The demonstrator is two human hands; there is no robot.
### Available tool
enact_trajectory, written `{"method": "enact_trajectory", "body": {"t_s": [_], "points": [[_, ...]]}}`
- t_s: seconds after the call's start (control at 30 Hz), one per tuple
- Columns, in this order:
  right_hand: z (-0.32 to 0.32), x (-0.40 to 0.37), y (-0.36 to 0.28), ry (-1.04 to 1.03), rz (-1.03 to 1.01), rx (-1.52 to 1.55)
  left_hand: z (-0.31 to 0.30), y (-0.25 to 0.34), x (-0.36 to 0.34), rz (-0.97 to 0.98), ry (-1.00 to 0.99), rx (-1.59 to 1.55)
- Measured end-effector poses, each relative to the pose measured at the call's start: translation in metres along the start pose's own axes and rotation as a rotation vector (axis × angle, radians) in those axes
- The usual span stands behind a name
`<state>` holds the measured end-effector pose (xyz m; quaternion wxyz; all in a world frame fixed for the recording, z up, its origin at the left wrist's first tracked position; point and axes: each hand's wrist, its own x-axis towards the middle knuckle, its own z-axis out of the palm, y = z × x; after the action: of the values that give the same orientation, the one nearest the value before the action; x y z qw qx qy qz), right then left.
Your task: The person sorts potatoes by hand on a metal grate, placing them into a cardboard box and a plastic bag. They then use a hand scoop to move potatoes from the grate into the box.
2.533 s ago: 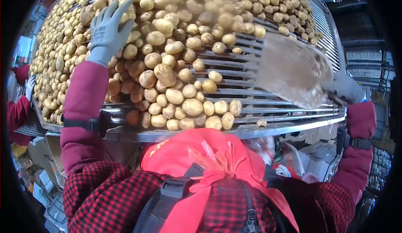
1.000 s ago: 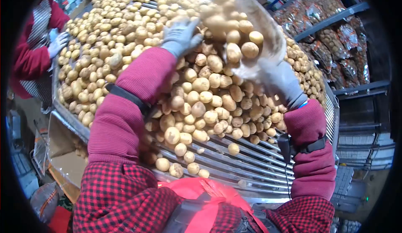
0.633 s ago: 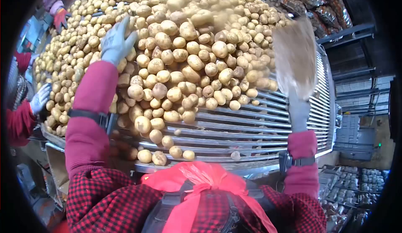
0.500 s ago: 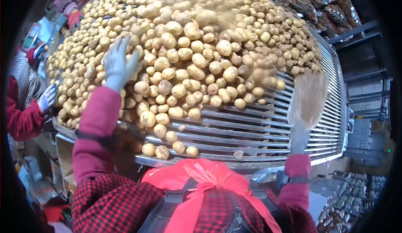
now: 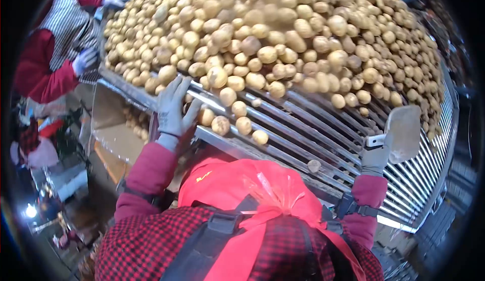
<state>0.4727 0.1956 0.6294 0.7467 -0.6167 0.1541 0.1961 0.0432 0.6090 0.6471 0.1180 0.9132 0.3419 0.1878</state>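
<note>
My left hand [image 5: 173, 112], in a grey glove, is open with its fingers apart at the near edge of the slatted metal table. A few potatoes [image 5: 220, 125] lie just right of its thumb on the metal bars. In another grey glove, my right hand [image 5: 374, 161] is wrapped round the short handle of a scoop [image 5: 403, 132]. Its broad, dirt-streaked blade is raised over the slats [image 5: 323, 129], near the right end of the table. Beyond both hands a large heap of potatoes [image 5: 283, 54] covers the far part of the bars; some of it is motion-blurred.
To the left, a co-worker's gloved hands [image 5: 85, 61] are at the table's rim. Under the left edge stands a cardboard box [image 5: 108, 112] with potatoes inside. A red apron [image 5: 237, 180] covers my front against the near edge.
My left hand has come back from the heap to the near edge. The scoop has lifted from the slats beside the heap and turned. The view has shifted, showing more floor on the left.
</note>
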Motion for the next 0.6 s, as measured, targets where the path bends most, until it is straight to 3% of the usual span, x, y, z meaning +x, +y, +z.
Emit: {"method": "enact_trajectory", "body": {"t_s": [0.07, 0.13, 0.17, 0.27, 0.3, 0.33, 0.4, 0.47, 0.53, 0.6], "points": [[0.017, 0.005, 0.009, 0.025, -0.032, 0.038, 0.000, 0.004, -0.001, -0.021, 0.020, -0.036], [0.017, 0.011, 0.010, -0.226, -0.117, -0.209, -0.004, 0.008, 0.002, -0.028, 0.018, -0.020], [0.039, 0.001, 0.003, -0.216, -0.005, -0.006, -0.006, 0.011, 0.002, -0.033, 0.015, -0.040], [0.084, -0.014, 0.012, -0.265, -0.011, 0.058, -0.008, 0.015, 0.003, -0.050, 0.010, -0.045], [0.094, -0.018, 0.016, -0.355, -0.131, -0.139, -0.008, 0.013, 0.003, -0.048, -0.010, -0.063], [0.090, -0.023, 0.020, -0.303, -0.114, -0.284, -0.009, 0.010, 0.006, -0.045, -0.024, -0.077], [0.101, -0.038, 0.020, -0.466, 0.136, 0.073, -0.007, 0.005, 0.004, -0.061, -0.027, -0.086], [0.080, -0.044, 0.043, -0.630, 0.045, -0.160, -0.013, 0.008, 0.007, -0.038, 0.014, -0.054], [0.103, -0.093, 0.028, -0.499, 0.194, -0.468, -0.016, 0.012, 0.007, -0.015, 0.035, -0.033], [0.100, -0.117, 0.035, -0.423, 0.127, -0.754, -0.014, 0.008, 0.012, 0.111, 0.008, -0.005]]}}
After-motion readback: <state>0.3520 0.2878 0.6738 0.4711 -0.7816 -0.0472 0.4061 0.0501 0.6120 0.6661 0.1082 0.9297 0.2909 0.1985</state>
